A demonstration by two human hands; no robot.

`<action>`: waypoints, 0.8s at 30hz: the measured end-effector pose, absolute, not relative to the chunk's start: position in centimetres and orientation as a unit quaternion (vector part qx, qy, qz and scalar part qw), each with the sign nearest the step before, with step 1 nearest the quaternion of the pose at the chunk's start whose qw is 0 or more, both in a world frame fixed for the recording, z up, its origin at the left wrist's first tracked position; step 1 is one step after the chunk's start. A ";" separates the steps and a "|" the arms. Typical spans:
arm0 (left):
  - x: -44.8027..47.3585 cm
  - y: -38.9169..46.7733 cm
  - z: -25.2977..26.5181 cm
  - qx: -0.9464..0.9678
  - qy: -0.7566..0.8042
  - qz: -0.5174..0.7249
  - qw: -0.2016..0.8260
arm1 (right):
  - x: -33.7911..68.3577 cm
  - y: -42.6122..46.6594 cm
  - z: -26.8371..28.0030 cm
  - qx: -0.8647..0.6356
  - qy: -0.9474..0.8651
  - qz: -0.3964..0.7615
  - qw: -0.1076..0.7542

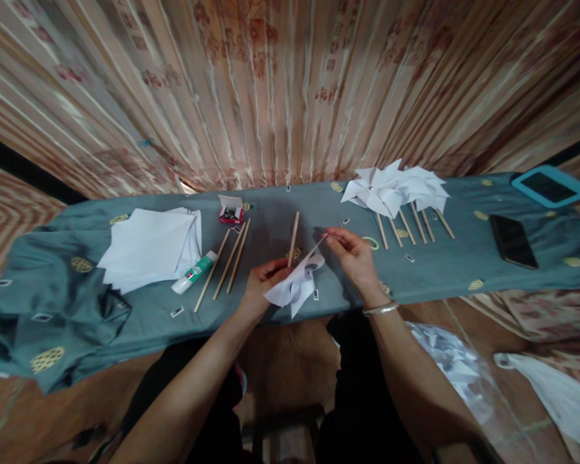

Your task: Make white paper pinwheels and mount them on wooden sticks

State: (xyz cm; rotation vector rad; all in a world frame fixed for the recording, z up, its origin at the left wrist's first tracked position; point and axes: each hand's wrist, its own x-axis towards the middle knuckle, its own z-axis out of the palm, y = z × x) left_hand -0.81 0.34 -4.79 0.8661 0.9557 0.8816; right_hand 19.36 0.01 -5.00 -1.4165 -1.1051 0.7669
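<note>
My left hand (262, 280) is closed round the lower end of a wooden stick (294, 237), which points up and away from me. A white paper pinwheel (297, 283) rests against the same fingers, its curled blades facing right. With thumb and forefinger pressed together, my right hand (352, 253) pinches the end of a thin, pale strip (315, 247) that slants down to the pinwheel. Whether the strip is paper or a thin stick, I cannot tell. Both hands are over the near middle of the cloth-covered table (270, 206).
At left lie a stack of white paper (147, 248), a glue tube (194, 273) and loose wooden sticks (228, 267). Behind them stands an open red box (231, 211) of small dark pieces. Several finished pinwheels (386, 187), a tape ring (370, 243) and a phone (512, 240) are at right.
</note>
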 end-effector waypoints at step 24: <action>-1.1 1.4 -6.4 0.370 0.447 0.437 0.687 | 19.9 -6.1 -1.8 -0.673 -0.644 0.091 0.353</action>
